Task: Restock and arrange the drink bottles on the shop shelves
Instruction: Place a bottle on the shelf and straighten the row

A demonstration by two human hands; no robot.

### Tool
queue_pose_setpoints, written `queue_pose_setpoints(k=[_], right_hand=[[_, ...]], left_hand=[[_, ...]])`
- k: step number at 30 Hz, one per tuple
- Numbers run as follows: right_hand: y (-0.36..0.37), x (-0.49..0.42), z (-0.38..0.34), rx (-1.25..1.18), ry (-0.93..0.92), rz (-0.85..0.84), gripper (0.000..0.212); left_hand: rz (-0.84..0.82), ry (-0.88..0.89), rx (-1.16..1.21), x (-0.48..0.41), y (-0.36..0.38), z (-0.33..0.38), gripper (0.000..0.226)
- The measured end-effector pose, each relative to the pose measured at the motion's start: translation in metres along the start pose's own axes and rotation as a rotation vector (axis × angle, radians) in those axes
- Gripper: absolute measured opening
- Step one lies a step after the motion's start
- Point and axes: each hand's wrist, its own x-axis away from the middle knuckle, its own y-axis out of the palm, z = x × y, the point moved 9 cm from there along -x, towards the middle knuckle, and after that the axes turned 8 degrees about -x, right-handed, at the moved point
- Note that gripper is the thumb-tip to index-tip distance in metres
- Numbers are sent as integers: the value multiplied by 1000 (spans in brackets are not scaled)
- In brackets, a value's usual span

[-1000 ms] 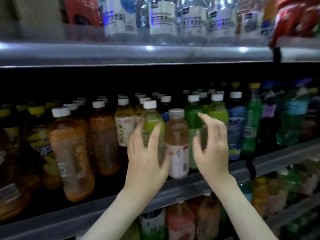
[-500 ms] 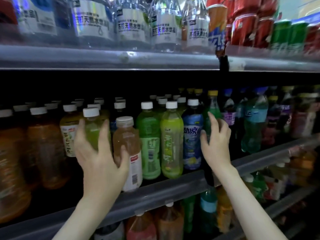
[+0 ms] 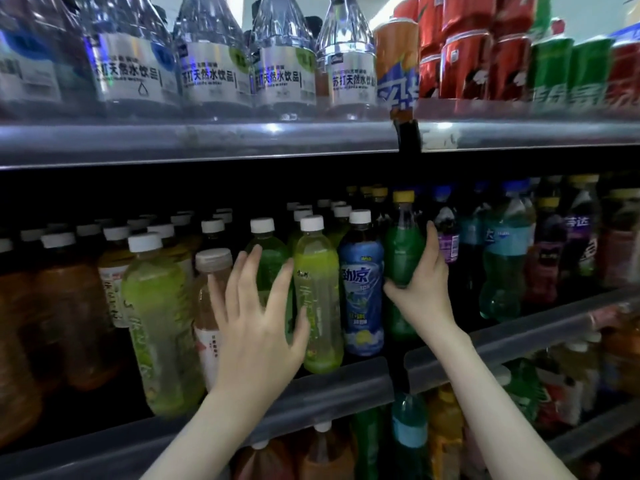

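While right fingers (image 3: 431,244) grasp the yellow-capped bottle (image 3: 403,251), released left fingers (image 3: 247,275) face tea bottles (image 3: 318,271).

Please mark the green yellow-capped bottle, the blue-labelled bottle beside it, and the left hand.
green yellow-capped bottle (image 3: 403,251), head view, on its green body below the neck.
blue-labelled bottle (image 3: 362,285), head view, on the middle of the blue label.
left hand (image 3: 258,334), head view, on the back of the hand.

Dim shelf interior, glare above, blurred and warped edges.
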Motion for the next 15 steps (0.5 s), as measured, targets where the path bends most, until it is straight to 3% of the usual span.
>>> queue_pose_setpoints(k=[15], right_hand=[[-38,39,-9,-56,31,98,78]], left_hand=[[-57,124,98,26,5,18,49]])
